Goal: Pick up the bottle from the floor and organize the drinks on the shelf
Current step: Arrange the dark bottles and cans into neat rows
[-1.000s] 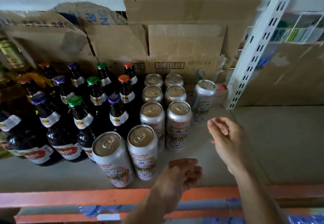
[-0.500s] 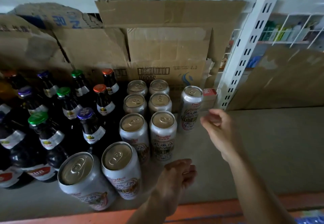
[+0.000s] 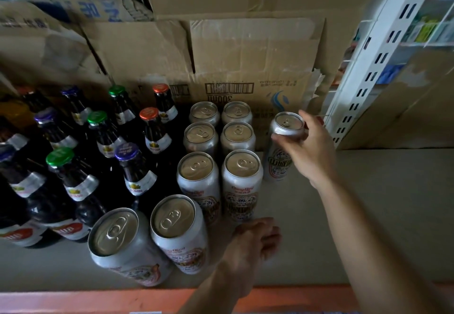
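Silver beer cans stand on the grey shelf (image 3: 368,215) in two rows, from the front can (image 3: 122,242) back toward the cardboard. One lone can (image 3: 286,127) stands apart to their right. My right hand (image 3: 309,151) grips that lone can around its top rim. My left hand (image 3: 255,242) rests on the shelf near the front, fingers loosely curled, holding nothing. Dark glass bottles (image 3: 137,173) with purple, green and orange caps fill the left part of the shelf.
Torn cardboard boxes (image 3: 245,51) line the back of the shelf. A white slotted upright (image 3: 368,73) rises at the right, with a wire rack of goods behind it. The shelf's orange front edge (image 3: 98,301) runs along the bottom.
My right hand reached forward and took hold of the lone can's top. The view moved closer to the shelf. My left hand stayed near the front.
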Motion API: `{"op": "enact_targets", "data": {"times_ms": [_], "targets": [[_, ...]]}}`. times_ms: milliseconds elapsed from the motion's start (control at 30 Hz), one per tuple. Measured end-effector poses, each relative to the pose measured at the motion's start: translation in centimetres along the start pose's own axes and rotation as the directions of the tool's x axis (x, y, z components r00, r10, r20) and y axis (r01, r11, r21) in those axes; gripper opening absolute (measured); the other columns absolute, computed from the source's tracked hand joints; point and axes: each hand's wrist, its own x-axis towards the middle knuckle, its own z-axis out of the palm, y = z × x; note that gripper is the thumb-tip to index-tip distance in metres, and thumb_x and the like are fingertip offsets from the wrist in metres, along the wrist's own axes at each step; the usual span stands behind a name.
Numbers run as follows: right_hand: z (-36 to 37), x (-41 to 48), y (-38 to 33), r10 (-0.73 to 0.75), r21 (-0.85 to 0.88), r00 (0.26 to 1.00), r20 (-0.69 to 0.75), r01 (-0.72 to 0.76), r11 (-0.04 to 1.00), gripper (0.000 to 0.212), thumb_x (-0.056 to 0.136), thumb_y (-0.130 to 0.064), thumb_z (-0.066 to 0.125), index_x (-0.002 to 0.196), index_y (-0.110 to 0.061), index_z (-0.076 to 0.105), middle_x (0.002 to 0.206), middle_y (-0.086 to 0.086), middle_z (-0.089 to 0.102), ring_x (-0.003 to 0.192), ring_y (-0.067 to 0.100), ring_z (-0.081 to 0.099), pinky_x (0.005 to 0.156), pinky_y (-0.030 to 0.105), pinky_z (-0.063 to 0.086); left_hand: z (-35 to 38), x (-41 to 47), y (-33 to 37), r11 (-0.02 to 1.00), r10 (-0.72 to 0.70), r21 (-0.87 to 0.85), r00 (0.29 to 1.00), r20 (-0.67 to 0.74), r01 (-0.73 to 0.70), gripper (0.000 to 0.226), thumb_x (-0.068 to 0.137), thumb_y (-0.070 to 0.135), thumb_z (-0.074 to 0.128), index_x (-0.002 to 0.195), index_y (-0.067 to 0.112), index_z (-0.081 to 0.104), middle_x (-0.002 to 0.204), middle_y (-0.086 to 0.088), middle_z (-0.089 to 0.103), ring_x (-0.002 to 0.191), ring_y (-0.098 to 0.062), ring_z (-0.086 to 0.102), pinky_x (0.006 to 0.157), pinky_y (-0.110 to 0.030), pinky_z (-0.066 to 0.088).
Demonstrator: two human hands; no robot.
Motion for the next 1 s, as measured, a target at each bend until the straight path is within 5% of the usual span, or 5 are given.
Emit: {"op": "enact_targets", "data": {"times_ms": [100, 233, 533, 767, 1000], "targets": [[-0.7, -0.4, -0.3, 0.012, -0.005, 1.000, 0.000, -0.012, 1.000, 0.076, 0.068, -0.045, 0.081, 0.133, -0.020, 0.052, 0.125, 0.001, 0.061, 0.114, 0.017, 0.058, 0.098, 0.040, 0.047, -0.3, 0.2, 0.1, 1.000, -0.008, 0.013, 1.000, -0.009, 0.008, 0.019, 0.091, 0.003, 0.047, 0.100, 0.001, 0.064, 0.092, -0.016, 0.067, 0.083, -0.023, 0.062, 0.075, -0.027, 0.053], [-1.9, -1.8, -0.4, -0.028, 0.046, 0.999, -0.041, 0.030, 0.998, 0.041, 0.059, -0.037, 0.082, 0.094, -0.024, 0.065, 0.093, -0.001, 0.068, 0.088, 0.017, 0.064, 0.079, 0.043, 0.053, -0.4, 0.1, 0.2, 0.999, -0.022, 0.028, 1.000, -0.007, 0.022, 0.017, 0.091, 0.004, 0.049, 0.092, 0.005, 0.066, 0.086, -0.013, 0.069, 0.082, -0.022, 0.062, 0.076, -0.028, 0.052], [-3.6, -5.4, 0.9, 0.079, 0.280, 0.988, -0.136, -0.038, 0.959, 0.037, 0.045, -0.048, 0.081, 0.079, -0.050, 0.066, 0.080, -0.012, 0.071, 0.075, 0.005, 0.067, 0.067, 0.026, 0.052, 0.1, -0.4, -0.2, 1.000, 0.001, 0.031, 0.998, 0.062, -0.003, 0.016, 0.089, 0.004, 0.049, 0.079, 0.009, 0.060, 0.084, -0.014, 0.061, 0.077, -0.021, 0.054, 0.068, -0.026, 0.048], [-5.2, -8.0, 0.6, 0.196, 0.405, 0.973, -0.120, -0.132, 0.905, 0.032, 0.059, -0.040, 0.079, 0.077, -0.016, 0.071, 0.070, -0.001, 0.068, 0.066, 0.011, 0.064, 0.061, 0.030, 0.050, -0.3, -1.6, -1.2, 0.992, 0.080, 0.089, 0.993, 0.086, -0.088, 0.014, 0.088, 0.001, 0.046, 0.087, 0.010, 0.057, 0.084, -0.013, 0.049, 0.070, -0.016, 0.048, 0.066, -0.024, 0.043], [-5.8, -9.4, -0.6, 0.187, 0.385, 0.976, -0.113, -0.131, 0.914, 0.047, 0.060, -0.043, 0.077, 0.074, 0.000, 0.067, 0.066, 0.008, 0.061, 0.059, 0.011, 0.057, 0.047, 0.016, 0.043, -1.8, -2.6, -2.0, 0.997, 0.054, 0.048, 0.995, 0.085, -0.058, 0.034, 0.090, 0.005, 0.048, 0.070, 0.006, 0.076, 0.081, -0.010, 0.073, 0.082, -0.019, 0.068, 0.078, -0.028, 0.053]]}}
